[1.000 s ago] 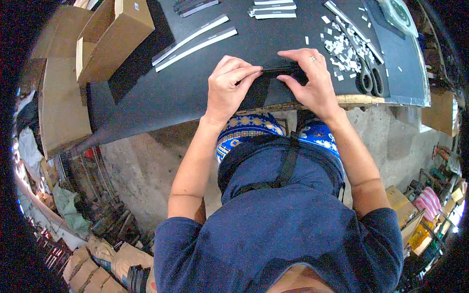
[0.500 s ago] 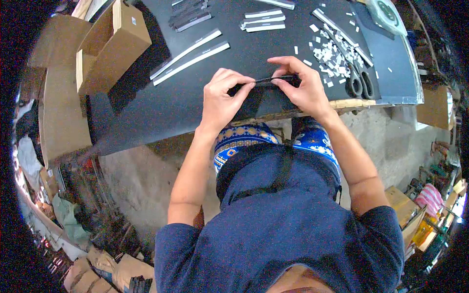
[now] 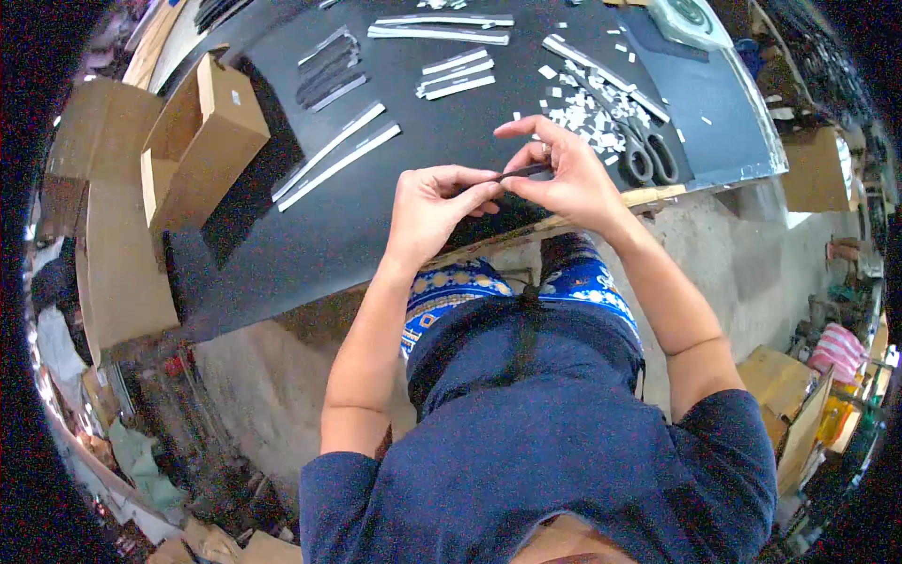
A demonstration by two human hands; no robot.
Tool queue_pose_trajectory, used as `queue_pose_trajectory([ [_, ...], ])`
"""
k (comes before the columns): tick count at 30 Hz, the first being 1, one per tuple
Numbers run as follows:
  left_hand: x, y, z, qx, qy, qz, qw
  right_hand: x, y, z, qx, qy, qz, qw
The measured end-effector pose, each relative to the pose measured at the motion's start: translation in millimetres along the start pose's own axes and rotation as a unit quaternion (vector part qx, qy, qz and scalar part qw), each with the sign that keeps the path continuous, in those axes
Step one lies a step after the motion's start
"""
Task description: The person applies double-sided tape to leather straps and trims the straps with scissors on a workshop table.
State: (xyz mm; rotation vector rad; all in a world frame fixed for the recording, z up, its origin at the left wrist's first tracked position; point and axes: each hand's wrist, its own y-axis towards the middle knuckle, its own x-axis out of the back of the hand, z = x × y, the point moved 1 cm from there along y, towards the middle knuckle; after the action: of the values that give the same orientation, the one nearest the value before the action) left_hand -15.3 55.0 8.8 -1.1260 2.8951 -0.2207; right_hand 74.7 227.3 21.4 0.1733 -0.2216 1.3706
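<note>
Between the fingertips of both hands is a thin black strip (image 3: 526, 172), held over the near edge of the dark table. My left hand (image 3: 442, 199) pinches its left end, thumb against the fingers. My right hand (image 3: 562, 174) grips the other end between thumb and fingers, with the index finger raised. Much of the strip is hidden by the fingers. Right of my right hand lie black-handled scissors (image 3: 648, 158) beside scattered small white cut pieces (image 3: 584, 117). Two long white-and-black strips (image 3: 340, 167) rest on the table to the left of my hands.
An open cardboard box (image 3: 221, 127) stands at the table's left. Farther back are a pile of dark strips (image 3: 331, 70), short white strips (image 3: 458, 73) and longer strips (image 3: 442, 28). A clear bag with a green roll (image 3: 691, 21) sits at the back right.
The hands have come closer together, so less of the black strip shows between them. The view has shifted, bringing more of the table's far part into sight.
</note>
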Motion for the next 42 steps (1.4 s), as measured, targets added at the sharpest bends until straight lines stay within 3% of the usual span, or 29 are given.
queue_pose_trajectory([
  [2, -2, 3, 0, 0.034, -0.047, 0.002, 0.998, 9, -4, 0, 0.023, -0.012, -0.016, 1.0],
  [4, -1, 8, -1, 0.042, -0.067, 0.014, 0.997, 31, -11, 5, 0.055, -0.174, -0.119, 0.976],
  [6, 1, 12, -1, 0.092, -0.103, 0.012, 0.99, 66, -18, -17, 0.127, -0.376, -0.233, 0.888],
  [8, 1, 19, 0, 0.099, -0.107, 0.022, 0.989, 98, -30, -27, 0.098, -0.542, -0.298, 0.78],
  [9, 0, 22, 1, 0.116, -0.115, 0.031, 0.986, 108, -37, -29, 0.099, -0.543, -0.299, 0.779],
  [11, -2, 29, 0, 0.129, -0.123, 0.041, 0.983, 122, -46, -29, -0.071, -0.469, -0.228, 0.85],
  [14, -12, 38, -4, 0.145, -0.127, 0.054, 0.98, 132, -43, -24, -0.105, -0.407, -0.174, 0.89],
  [15, -14, 41, -5, 0.15, -0.126, 0.056, 0.979, 134, -42, -20, -0.159, -0.365, -0.138, 0.907],
  [20, -21, 51, -9, 0.154, -0.119, 0.062, 0.979, 131, -45, -30, -0.116, -0.403, -0.124, 0.899],
  [22, -23, 54, -8, 0.158, -0.126, 0.065, 0.977, 126, -44, -32, -0.106, -0.486, -0.132, 0.857],
  [28, -27, 61, -3, 0.172, -0.147, 0.079, 0.971, 138, -37, -27, -0.075, -0.485, -0.124, 0.862],
  [30, -27, 60, -6, 0.174, -0.155, 0.075, 0.97, 150, -32, -20, -0.107, -0.452, -0.101, 0.88],
  [33, -25, 60, -6, 0.175, -0.165, 0.071, 0.968, 164, -35, -15, -0.216, -0.284, -0.058, 0.932],
  [34, -24, 60, -6, 0.175, -0.166, 0.068, 0.968, 163, -38, -14, -0.217, -0.285, -0.057, 0.932],
  [36, -23, 60, -5, 0.168, -0.172, 0.064, 0.969, 154, -51, -9, -0.119, -0.224, -0.11, 0.961],
  [37, -23, 59, -4, 0.161, -0.177, 0.061, 0.969, 144, -58, -6, -0.122, -0.224, -0.108, 0.961],
  [39, -23, 57, -6, 0.164, -0.177, 0.053, 0.969, 119, -73, 3, -0.159, -0.076, -0.129, 0.976],
  [42, -23, 56, -9, 0.166, -0.182, 0.05, 0.968, 86, -95, 16, -0.228, 0.04, -0.072, 0.97],
])
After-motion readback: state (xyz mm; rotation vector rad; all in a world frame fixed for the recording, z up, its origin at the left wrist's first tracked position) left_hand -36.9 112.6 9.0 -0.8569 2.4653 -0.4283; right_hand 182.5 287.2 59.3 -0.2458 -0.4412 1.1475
